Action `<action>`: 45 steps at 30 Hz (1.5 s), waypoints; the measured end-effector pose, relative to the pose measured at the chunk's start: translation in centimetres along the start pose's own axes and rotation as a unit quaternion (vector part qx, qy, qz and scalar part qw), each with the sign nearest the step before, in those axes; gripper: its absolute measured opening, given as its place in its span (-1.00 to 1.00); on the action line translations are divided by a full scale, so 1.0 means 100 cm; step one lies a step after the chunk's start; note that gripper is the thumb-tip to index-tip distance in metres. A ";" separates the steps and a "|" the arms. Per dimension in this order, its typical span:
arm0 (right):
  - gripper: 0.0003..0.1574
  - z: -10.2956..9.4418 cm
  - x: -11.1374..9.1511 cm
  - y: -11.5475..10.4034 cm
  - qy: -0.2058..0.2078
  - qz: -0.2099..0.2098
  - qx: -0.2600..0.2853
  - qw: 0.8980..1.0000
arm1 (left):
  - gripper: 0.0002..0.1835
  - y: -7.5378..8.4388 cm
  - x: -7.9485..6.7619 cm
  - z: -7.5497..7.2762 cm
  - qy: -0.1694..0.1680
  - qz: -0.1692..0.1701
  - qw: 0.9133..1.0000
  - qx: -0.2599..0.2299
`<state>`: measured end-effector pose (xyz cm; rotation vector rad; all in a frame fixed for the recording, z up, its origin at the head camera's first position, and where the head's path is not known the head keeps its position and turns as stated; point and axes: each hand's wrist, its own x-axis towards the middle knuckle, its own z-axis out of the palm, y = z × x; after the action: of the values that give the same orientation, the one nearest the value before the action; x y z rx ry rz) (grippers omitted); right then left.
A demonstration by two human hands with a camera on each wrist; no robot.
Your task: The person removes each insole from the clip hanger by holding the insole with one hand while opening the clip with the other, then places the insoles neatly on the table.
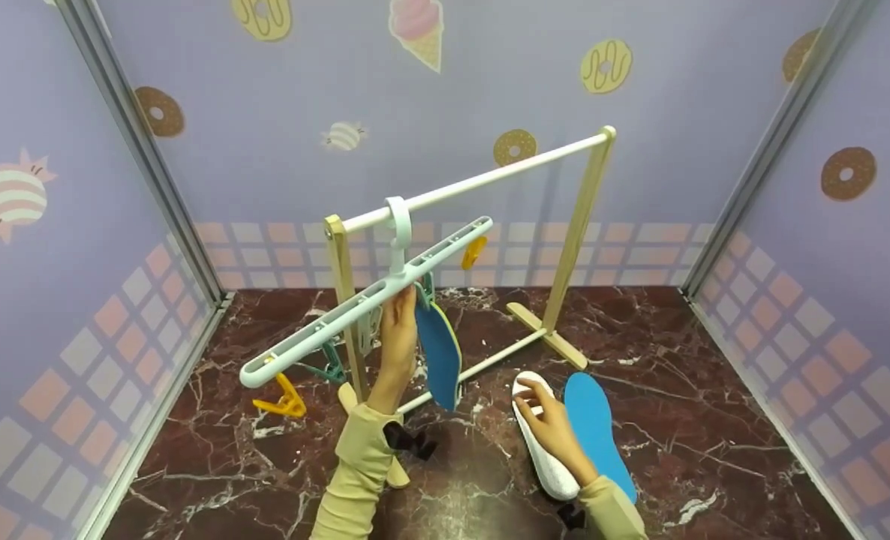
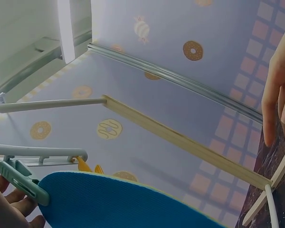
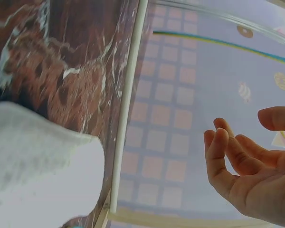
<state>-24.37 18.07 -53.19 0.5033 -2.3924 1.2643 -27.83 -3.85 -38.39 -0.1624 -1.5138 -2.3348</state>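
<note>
My left hand (image 1: 398,330) is raised under the middle of a pale hanger (image 1: 317,332), gripping a green clip (image 2: 23,183) that dangles from it. A blue insole (image 1: 439,356) with a yellowish edge hangs down from that clip, its top end at the clip's mouth. Lower down on the right, my right hand (image 1: 548,426) hovers with loosely bent fingers and holds nothing. Beneath it lies a white insole (image 1: 554,469), partly covered by the hand in the head view. A second blue insole (image 1: 599,420) lies flat on the right of the white one.
The hanger hooks over the white top rod (image 1: 505,171) of a wooden rack with a wooden post (image 1: 578,225). Other clips hang from the hanger: a yellow clip (image 1: 474,253) at the far end, another yellow clip (image 1: 284,405) and a green clip (image 1: 332,365) near the front.
</note>
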 end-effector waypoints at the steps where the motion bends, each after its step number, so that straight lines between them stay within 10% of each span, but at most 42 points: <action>1: -0.65 0.003 0.001 -0.002 -0.004 0.004 0.004 1.000 | -0.57 0.000 0.000 0.000 0.001 0.000 1.000 -0.006; 15: -0.64 0.014 0.019 -0.059 -0.033 0.008 0.057 0.998 | -0.59 0.004 0.005 0.002 -0.019 -0.010 1.000 -0.005; 45: -0.59 0.026 0.058 -0.091 -0.031 -0.022 0.100 0.994 | -0.63 0.001 0.008 0.007 -0.095 0.047 0.989 0.100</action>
<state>-25.45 10.31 -45.27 0.6604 -2.3024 1.4972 -28.62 -3.41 -37.81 -0.4060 -1.7798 -2.1300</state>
